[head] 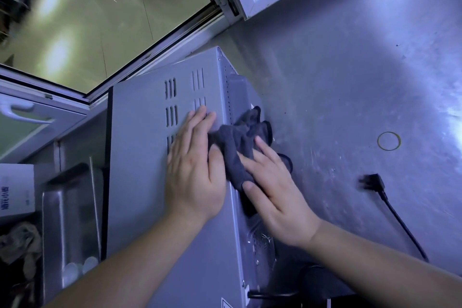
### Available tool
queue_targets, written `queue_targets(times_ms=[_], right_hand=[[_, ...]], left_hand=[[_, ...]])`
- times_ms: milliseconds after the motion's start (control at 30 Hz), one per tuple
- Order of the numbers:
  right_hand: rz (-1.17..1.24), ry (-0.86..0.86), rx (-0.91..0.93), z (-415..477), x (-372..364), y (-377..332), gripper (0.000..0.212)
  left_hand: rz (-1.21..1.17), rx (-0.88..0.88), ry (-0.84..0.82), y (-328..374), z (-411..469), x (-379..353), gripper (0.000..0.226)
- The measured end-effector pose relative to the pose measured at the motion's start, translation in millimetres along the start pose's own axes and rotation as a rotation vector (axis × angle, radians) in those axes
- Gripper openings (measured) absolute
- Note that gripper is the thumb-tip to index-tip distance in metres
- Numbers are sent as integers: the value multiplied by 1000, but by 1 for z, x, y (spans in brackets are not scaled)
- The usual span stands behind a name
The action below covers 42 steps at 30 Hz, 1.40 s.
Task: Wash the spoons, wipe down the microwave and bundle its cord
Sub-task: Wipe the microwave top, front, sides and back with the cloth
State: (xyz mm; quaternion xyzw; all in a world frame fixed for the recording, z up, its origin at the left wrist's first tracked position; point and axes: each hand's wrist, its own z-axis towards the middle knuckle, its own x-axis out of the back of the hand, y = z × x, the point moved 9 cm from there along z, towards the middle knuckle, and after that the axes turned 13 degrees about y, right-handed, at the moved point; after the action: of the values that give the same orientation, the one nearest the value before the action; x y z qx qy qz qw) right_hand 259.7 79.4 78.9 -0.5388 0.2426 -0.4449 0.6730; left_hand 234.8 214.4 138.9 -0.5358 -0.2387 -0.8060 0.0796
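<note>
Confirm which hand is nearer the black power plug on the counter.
Right. The right hand presses a dark grey cloth at the grey metal microwave edge facing the black power plug; the left hand lies flat on its vented panel, farther off.

steel counter bears microwave, plug, rubber band.

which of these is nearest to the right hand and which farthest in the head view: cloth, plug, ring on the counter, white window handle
1. cloth: pressed under the right hand, on the microwave's edge.
2. plug: on the counter, to the hand's right.
3. ring: on the counter, beyond the plug.
4. window handle: far left, past the microwave.
</note>
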Motion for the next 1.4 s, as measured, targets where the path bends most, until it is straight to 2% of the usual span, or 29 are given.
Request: queue_targets(times_ms=[100, 233, 300, 433, 533, 600, 700, 833, 1100, 1200, 1333, 1400], right_hand=[[-40, -2, 72, 30, -1, 3, 47], [-111, 88, -4, 100, -5, 34, 45], [-46, 76, -162, 134, -7, 52, 46], [73, 5, -652, 162, -4, 104, 36], [9, -37, -831, 139, -5, 142, 36], [31, -1, -924, 115, -6, 163, 40], [105, 72, -1041, 84, -10, 179, 33], [131, 137, -1043, 69, -11, 182, 29], [139, 270, -847, 26, -5, 146, 36], [117, 257, -905, -8, -8, 140, 39], [132, 219, -1088, -48, -13, 152, 42], [121, 200, -1130, -55, -13, 156, 37]], left_hand=[[11, 3, 3, -2, 0, 0, 55], [29, -3, -1, -2, 0, -1, 56], [24, -3, -4, -2, 0, -1, 56], [15, 8, -5, -2, 0, -1, 56], [9, 5, -3, -2, -1, 0, 56], [4, 5, 1, -2, 0, -1, 56], [2, 1, 5, -2, 1, -1, 56], [12, -2, 9, -3, 0, -1, 56], [31, 21, 10, -2, 0, 0, 58], [35, 29, 15, -3, 0, 0, 57], [36, 32, 19, -4, 0, 0, 57], [38, 34, 27, -4, 0, 1, 58]])
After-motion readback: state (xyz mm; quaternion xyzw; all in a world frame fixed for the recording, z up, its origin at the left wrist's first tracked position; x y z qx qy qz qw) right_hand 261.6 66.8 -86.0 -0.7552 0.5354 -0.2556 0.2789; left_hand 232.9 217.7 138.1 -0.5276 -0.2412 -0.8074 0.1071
